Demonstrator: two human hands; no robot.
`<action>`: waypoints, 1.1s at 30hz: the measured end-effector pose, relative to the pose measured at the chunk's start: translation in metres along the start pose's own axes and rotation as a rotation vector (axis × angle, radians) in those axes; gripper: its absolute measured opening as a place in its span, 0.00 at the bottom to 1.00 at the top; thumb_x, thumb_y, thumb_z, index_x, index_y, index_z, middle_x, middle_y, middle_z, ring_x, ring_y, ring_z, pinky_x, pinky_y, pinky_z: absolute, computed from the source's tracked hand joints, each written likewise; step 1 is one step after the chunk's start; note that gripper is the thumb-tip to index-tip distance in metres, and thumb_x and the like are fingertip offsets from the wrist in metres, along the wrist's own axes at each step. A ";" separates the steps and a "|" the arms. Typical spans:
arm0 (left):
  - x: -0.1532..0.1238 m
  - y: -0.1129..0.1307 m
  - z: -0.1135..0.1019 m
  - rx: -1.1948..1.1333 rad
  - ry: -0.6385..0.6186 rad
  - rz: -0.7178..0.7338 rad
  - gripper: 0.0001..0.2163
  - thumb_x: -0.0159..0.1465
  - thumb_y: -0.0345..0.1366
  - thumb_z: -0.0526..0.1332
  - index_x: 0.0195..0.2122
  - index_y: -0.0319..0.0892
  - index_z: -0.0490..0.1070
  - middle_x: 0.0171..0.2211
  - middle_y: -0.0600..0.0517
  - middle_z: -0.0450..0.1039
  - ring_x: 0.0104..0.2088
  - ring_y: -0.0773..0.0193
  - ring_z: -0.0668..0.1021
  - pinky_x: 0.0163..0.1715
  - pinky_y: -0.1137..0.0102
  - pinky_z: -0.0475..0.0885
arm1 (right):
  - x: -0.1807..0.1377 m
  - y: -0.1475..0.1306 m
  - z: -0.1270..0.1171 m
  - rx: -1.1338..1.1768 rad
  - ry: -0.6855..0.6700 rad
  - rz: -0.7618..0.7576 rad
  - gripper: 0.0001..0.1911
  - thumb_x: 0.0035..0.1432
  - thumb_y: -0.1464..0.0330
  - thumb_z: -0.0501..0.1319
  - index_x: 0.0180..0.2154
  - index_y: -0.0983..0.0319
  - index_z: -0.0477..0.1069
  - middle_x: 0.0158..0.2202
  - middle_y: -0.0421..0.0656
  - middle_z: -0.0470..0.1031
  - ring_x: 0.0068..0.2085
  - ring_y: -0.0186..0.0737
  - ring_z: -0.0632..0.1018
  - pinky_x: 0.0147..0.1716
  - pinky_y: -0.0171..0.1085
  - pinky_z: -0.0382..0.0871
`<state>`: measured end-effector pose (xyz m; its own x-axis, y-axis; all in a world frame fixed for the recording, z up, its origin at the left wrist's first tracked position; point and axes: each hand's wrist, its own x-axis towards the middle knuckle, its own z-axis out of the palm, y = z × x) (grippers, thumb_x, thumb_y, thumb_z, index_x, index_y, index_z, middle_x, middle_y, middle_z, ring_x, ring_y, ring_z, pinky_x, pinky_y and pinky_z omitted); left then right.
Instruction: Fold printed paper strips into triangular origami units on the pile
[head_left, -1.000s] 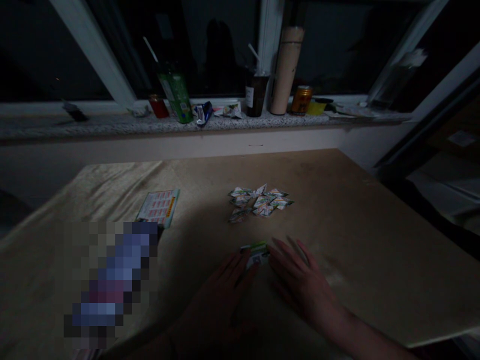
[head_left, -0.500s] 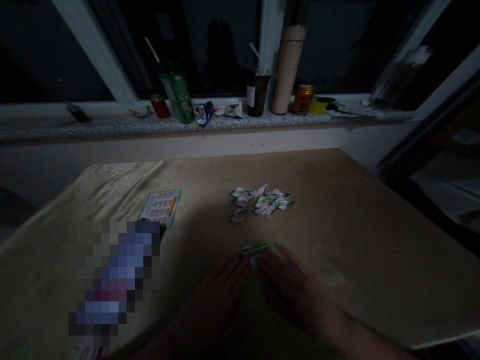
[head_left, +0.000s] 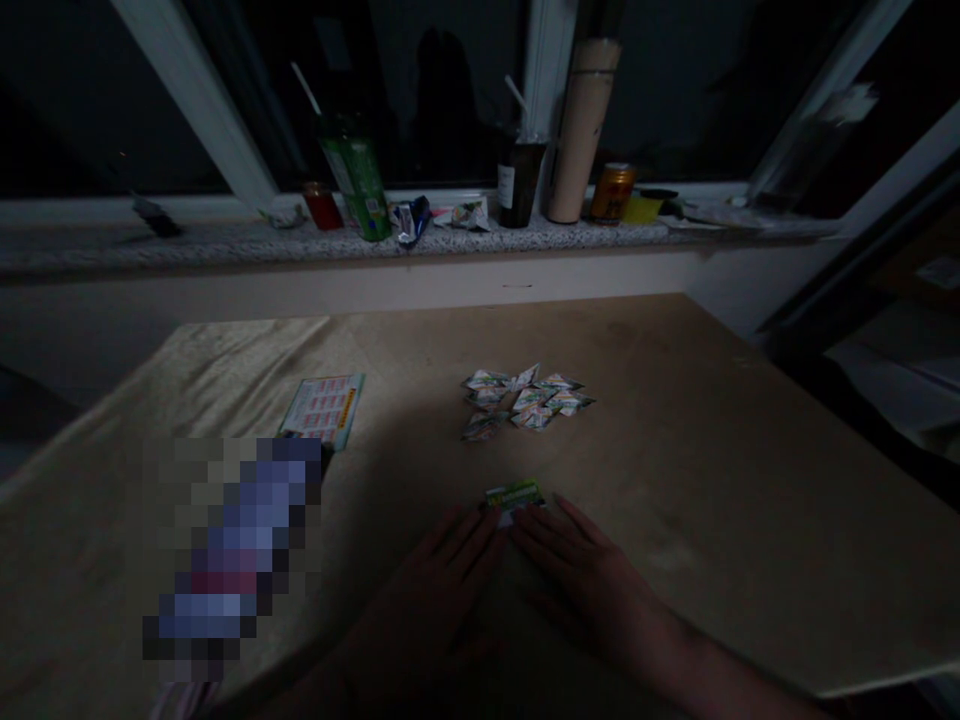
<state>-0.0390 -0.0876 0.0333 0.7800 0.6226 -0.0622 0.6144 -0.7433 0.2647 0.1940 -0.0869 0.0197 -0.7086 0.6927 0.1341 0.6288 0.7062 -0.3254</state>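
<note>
Green-and-white printed paper slip [head_left: 517,494], head view: lies on tan cloth-covered table [head_left: 720,480], nearer person than cluster of white patterned folded-paper pieces [head_left: 534,396]. Left hand [head_left: 442,570] and right hand [head_left: 589,565]: both unclenched, palms down, fingers extended, fingertips at slip's near part from either side; no grip closed. Risk, judged: uneven fingertip pressure may skew or crease slip crookedly; loose cloth may shift underneath; dim light may mask misaligned edges.

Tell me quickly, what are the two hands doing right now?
Left hand: open, fingers fairly straight, fingertips at the green paper, not gripping anything that shows.
Right hand: open too, fingertips at the same paper.
</note>
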 end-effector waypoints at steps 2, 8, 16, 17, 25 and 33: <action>0.000 0.001 0.001 0.012 -0.004 -0.007 0.35 0.62 0.46 0.54 0.64 0.39 0.36 0.65 0.45 0.40 0.63 0.52 0.48 0.60 0.56 0.44 | 0.001 -0.001 0.001 0.004 0.022 0.021 0.26 0.61 0.66 0.52 0.60 0.59 0.51 0.59 0.43 0.59 0.60 0.41 0.60 0.61 0.50 0.44; -0.001 -0.001 0.002 0.038 -0.010 0.003 0.35 0.62 0.46 0.53 0.64 0.39 0.34 0.64 0.45 0.40 0.63 0.54 0.48 0.60 0.56 0.42 | 0.000 -0.002 -0.001 0.004 0.036 0.024 0.27 0.60 0.67 0.53 0.60 0.61 0.51 0.59 0.44 0.60 0.59 0.42 0.61 0.61 0.52 0.46; -0.002 -0.005 0.003 0.067 0.003 0.012 0.35 0.62 0.50 0.52 0.64 0.40 0.39 0.65 0.47 0.39 0.63 0.54 0.47 0.60 0.57 0.41 | -0.006 0.001 -0.005 -0.045 0.063 0.039 0.25 0.59 0.70 0.53 0.58 0.63 0.56 0.58 0.44 0.62 0.60 0.46 0.60 0.60 0.55 0.48; -0.002 -0.005 0.002 0.065 0.003 0.014 0.35 0.62 0.50 0.52 0.64 0.40 0.38 0.65 0.47 0.39 0.63 0.54 0.47 0.60 0.57 0.41 | -0.007 0.001 -0.007 -0.069 0.054 0.048 0.25 0.59 0.69 0.54 0.58 0.63 0.56 0.58 0.43 0.61 0.61 0.47 0.58 0.60 0.56 0.47; -0.002 -0.004 -0.001 0.060 -0.021 -0.001 0.35 0.62 0.51 0.51 0.64 0.41 0.38 0.65 0.47 0.39 0.63 0.55 0.48 0.60 0.57 0.41 | -0.012 0.005 -0.007 -0.140 0.091 0.091 0.24 0.59 0.68 0.54 0.57 0.61 0.57 0.57 0.42 0.63 0.61 0.48 0.57 0.58 0.60 0.49; -0.003 -0.004 0.002 0.022 0.003 0.006 0.35 0.62 0.50 0.52 0.64 0.41 0.37 0.65 0.47 0.38 0.63 0.53 0.48 0.60 0.56 0.42 | -0.014 0.005 -0.009 -0.163 0.109 0.137 0.20 0.60 0.68 0.52 0.54 0.63 0.62 0.55 0.44 0.66 0.60 0.49 0.58 0.57 0.60 0.52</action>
<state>-0.0440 -0.0869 0.0303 0.7833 0.6190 -0.0579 0.6124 -0.7521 0.2436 0.2098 -0.0918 0.0241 -0.5798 0.7893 0.2020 0.7666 0.6125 -0.1930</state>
